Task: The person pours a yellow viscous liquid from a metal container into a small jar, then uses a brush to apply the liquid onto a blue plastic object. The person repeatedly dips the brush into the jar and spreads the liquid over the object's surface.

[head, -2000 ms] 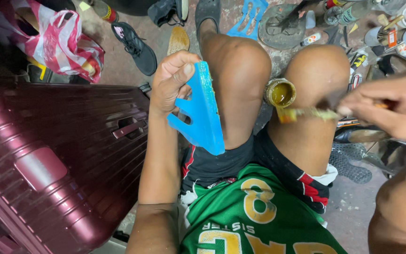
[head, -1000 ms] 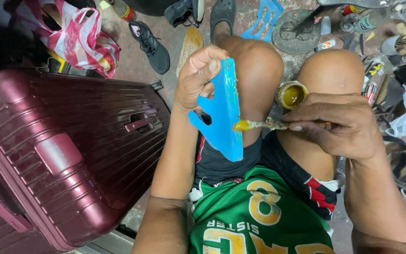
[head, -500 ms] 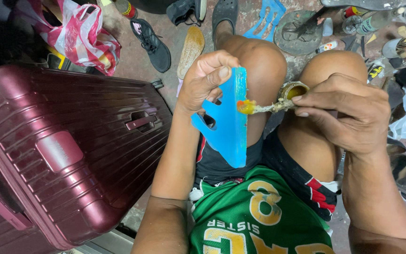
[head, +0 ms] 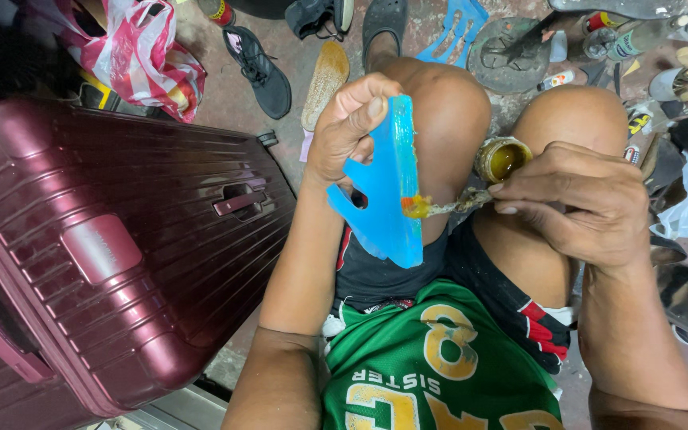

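Left hand pinched the blue sandal piece upright; right hand gripped the glue brush, its tip touching the piece's edge.

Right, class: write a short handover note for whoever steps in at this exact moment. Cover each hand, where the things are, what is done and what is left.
Left hand: holds the blue sandal sole on edge over the left thigh.
Right hand: grips a glue-coated brush, its tip on the sole's edge.
Open glue jar: between the knees.
Done: an orange glue dab sits midway along the edge.
Left: the rest of that edge looks bare.
Maroon suitcase: beside the left arm.
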Tool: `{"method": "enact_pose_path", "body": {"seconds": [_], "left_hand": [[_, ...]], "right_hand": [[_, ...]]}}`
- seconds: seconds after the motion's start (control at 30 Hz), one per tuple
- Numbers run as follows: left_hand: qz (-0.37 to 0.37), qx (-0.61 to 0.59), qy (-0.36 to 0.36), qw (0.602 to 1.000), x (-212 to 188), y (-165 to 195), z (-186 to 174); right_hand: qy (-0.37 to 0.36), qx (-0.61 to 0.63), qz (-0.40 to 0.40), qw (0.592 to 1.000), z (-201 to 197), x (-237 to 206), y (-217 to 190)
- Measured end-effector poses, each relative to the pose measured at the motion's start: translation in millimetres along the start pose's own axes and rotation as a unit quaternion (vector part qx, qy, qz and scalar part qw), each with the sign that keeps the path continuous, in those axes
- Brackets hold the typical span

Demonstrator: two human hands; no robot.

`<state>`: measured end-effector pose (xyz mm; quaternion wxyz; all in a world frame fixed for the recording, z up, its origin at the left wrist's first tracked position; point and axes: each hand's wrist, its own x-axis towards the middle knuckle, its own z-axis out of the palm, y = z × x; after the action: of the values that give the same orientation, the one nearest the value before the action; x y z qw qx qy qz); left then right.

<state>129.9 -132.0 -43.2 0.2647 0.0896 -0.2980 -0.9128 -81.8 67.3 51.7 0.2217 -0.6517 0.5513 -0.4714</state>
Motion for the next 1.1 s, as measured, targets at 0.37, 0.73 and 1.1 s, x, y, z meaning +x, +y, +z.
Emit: {"method": "enact_pose_path", "body": {"seconds": [0.37, 0.73, 1.1], "left_hand": [[0.034, -0.061, -0.001, 0.998, 4, -11, -18], [0.028, -0.025, 0.000, 0.999, 1, -5, -15], [0.032, -0.039, -0.025, 0.998, 0, -6, -12]], "right_hand": [[-0.066, -0.009, 0.020, 0.998, 5, -10, 2], [-0.049, 0.111, 0.064, 0.991, -2, -28, 7], [-0.046, 0.067, 0.064, 0.995, 9, -13, -3]]}}
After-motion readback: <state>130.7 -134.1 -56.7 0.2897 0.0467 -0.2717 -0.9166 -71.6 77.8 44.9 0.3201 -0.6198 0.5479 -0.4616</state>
